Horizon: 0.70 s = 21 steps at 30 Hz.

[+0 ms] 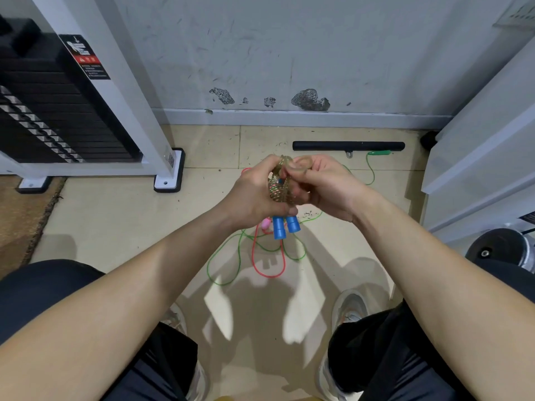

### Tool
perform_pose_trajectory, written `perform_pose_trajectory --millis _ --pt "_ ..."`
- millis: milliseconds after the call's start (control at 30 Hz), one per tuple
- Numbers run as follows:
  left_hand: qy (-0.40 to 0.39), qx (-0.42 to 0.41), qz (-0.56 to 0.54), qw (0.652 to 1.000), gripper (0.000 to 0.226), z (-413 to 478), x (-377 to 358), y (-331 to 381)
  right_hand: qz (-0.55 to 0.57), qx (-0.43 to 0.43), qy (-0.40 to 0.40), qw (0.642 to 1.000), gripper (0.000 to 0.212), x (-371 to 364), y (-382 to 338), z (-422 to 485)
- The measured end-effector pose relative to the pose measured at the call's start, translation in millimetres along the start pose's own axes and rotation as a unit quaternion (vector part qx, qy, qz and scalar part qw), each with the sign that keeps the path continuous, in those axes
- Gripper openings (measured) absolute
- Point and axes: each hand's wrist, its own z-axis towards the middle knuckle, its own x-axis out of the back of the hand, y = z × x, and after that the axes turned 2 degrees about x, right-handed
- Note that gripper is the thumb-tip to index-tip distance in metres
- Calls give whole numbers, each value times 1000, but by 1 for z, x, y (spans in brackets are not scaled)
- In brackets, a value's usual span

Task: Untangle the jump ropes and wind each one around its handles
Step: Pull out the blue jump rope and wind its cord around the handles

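I count three jump ropes: one glittery rope (277, 190), one green rope (209, 264), one red rope (253, 253). Blue handles (279, 229), that's two, side by side. One green handle (379, 153), one pink handle (265, 225), so four handles showing in all. Two hands in frame, left hand (254, 192) and right hand (327, 186). Two shoes (348, 305) below. One black bar (347, 146), one weight stack (58, 111), one dark round disc (498, 250).

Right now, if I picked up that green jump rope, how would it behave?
Probably floppy: the green jump rope lies in loose, curving loops. Likely light, since its cord is thin. It may drag the red jump rope along where they cross.
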Motion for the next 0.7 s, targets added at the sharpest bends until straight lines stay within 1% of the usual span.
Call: perform_pose_trajectory --millis 67,100,167,267,300,367,400,467,567,633,700 --pt "11 1 3 1000 69 -1 -5 0 -110 55 74 990 24 -7 -1 2" --pt "20 4 1 1000 71 -2 -8 1 -132 78 99 983 25 -11 -2 2" --pt "42 11 -14 999 75 -3 -11 5 -114 104 142 978 25 -18 -1 1" --pt "46 45 -97 993 76 -3 -13 5 -52 117 230 965 27 -28 4 2" --pt "33 57 -130 989 71 -4 -14 5 -36 113 256 959 28 -30 6 3" --pt "0 79 -205 976 51 -7 -17 11 -18 101 293 950 27 -34 11 4" --pt "-15 94 -240 966 44 -8 -18 15 -19 93 305 948 26 -35 13 4" --pt "-38 133 -318 938 38 -5 -13 20 -34 74 315 945 24 -37 15 3" --pt "-48 189 -443 875 37 1 5 21 -62 83 331 938 28 -34 12 5" --pt "-48 197 -497 844 34 1 15 22 -73 90 348 930 36 -29 8 7" --pt "-60 188 -523 829 34 0 18 22 -105 97 354 924 44 -27 6 8"
